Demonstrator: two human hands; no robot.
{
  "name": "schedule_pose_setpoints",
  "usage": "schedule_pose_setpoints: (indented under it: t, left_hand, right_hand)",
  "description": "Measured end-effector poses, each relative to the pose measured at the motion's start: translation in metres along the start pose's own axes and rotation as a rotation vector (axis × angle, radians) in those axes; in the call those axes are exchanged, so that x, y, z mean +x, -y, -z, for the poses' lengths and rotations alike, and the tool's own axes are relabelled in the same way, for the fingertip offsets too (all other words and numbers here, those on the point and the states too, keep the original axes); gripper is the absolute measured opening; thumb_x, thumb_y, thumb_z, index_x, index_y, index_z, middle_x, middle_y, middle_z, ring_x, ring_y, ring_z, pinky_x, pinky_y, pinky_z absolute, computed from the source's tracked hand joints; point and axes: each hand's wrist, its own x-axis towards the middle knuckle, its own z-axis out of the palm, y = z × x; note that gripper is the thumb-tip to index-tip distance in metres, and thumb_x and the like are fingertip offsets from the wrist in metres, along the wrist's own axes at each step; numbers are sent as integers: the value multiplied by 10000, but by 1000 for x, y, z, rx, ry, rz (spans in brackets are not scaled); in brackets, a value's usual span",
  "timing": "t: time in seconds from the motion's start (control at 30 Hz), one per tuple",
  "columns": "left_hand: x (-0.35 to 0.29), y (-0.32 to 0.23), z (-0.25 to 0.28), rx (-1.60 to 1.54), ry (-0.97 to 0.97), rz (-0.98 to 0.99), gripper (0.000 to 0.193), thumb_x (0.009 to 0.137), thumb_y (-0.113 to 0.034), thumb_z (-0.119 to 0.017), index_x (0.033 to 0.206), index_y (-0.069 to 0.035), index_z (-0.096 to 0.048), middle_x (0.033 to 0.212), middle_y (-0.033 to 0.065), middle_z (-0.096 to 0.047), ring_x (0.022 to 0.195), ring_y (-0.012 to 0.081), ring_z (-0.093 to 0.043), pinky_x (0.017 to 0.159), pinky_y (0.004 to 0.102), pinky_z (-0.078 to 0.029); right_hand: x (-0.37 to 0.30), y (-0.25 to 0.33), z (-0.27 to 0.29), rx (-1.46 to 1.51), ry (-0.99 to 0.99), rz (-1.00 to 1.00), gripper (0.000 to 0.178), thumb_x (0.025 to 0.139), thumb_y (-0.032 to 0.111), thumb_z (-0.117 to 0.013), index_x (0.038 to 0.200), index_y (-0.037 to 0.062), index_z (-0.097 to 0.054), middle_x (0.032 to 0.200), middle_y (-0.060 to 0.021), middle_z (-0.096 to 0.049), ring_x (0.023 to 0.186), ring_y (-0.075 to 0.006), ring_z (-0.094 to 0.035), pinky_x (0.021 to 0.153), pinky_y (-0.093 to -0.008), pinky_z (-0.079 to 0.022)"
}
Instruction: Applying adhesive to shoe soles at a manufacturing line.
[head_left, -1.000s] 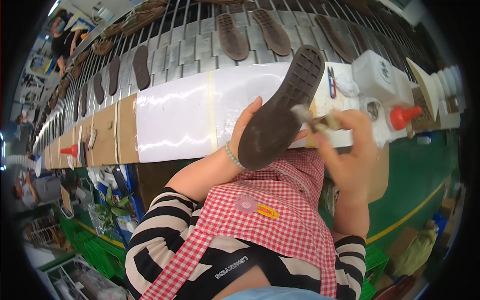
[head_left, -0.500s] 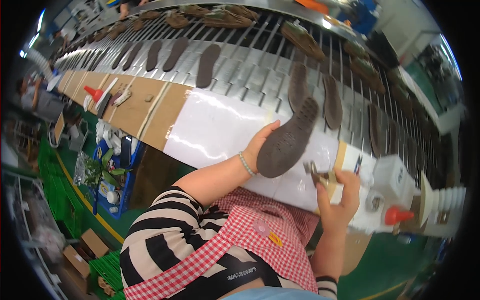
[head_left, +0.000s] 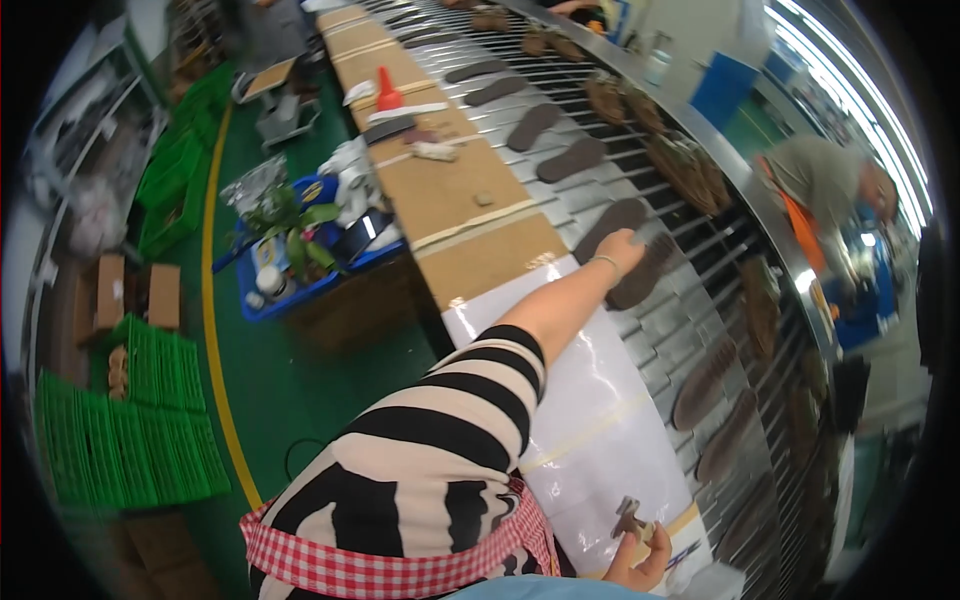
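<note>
My left arm reaches out over the roller conveyor, and my left hand (head_left: 622,247) is closed on the edge of a dark brown shoe sole (head_left: 645,275). This sole is just beside another dark sole (head_left: 606,226) on the conveyor; whether it rests on the rollers is hard to tell. Low in the view, my right hand (head_left: 640,568) pinches a small metal tool (head_left: 628,518) with a pale yellowish part, above the white sheet on the bench. The tool's exact kind does not show.
More soles (head_left: 572,160) lie along the conveyor (head_left: 690,300), with brown shoes (head_left: 690,170) beyond. On the cardboard-covered bench (head_left: 465,190) are a red-nozzled item (head_left: 387,92) and a brush-like tool (head_left: 390,130). A blue bin (head_left: 340,280) stands left. Another person (head_left: 825,190) works across the line.
My view has turned left. My left hand has carried the sole from above the white sheet out to the conveyor beside another sole. My right hand still holds the small tool.
</note>
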Motion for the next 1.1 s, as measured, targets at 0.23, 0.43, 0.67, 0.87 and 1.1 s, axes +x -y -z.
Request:
schedule_pose_setpoints:
  t: [0.23, 0.43, 0.67, 0.87, 1.1]
  left_hand:
    - [9, 15, 57, 1006, 233, -29, 481, 853, -466, -708, 1148, -87, -743, 1199, 140, -680, 1222, 368, -551, 965, 499, -514]
    - [10, 18, 47, 879, 182, -104, 433, 843, -363, -718, 1118, -29, -736, 1183, 121, -674, 1179, 302, -553, 923, 399, -488]
    - [14, 7, 7, 1131, 233, -41, 459, 811, -337, -755, 1155, -35, -715, 1171, 117, -690, 1154, 300, -558, 871, 400, -499]
    - [39, -20, 45, 465, 327, 163, 437, 818, -295, -718, 1159, -23, -702, 1068, 83, -692, 949, 230, -642, 773, 381, -539]
    - [-45, -46, 134, -1272, 868, 307, 378, 1001, -315, -579, 1310, -103, -528, 1106, 78, -638, 906, 205, -675, 726, 420, -593]
  right_hand:
    - [43, 10, -3, 225, 91, -97, 491, 961, 134, -688, 1364, -47, -473, 1144, -185, -650, 1081, -244, -605, 977, -351, -471]
    - [84, 34, -10, 204, 292, -48, 245, 1007, 147, -609, 1186, -20, -597, 1080, -140, -660, 981, -203, -604, 882, -343, -476]
    - [79, 47, -17, 152, 171, -48, 202, 1002, 116, -603, 1159, -5, -643, 1062, -142, -677, 976, -199, -613, 882, -325, -482]
    - [74, 43, -8, 182, 153, -20, 225, 998, 124, -613, 1185, 0, -640, 1084, -152, -679, 998, -208, -618, 903, -327, -481]
    - [66, 26, 1, 226, 111, 55, 255, 994, 133, -625, 1214, 5, -637, 1109, -164, -682, 1025, -219, -623, 928, -329, -481]
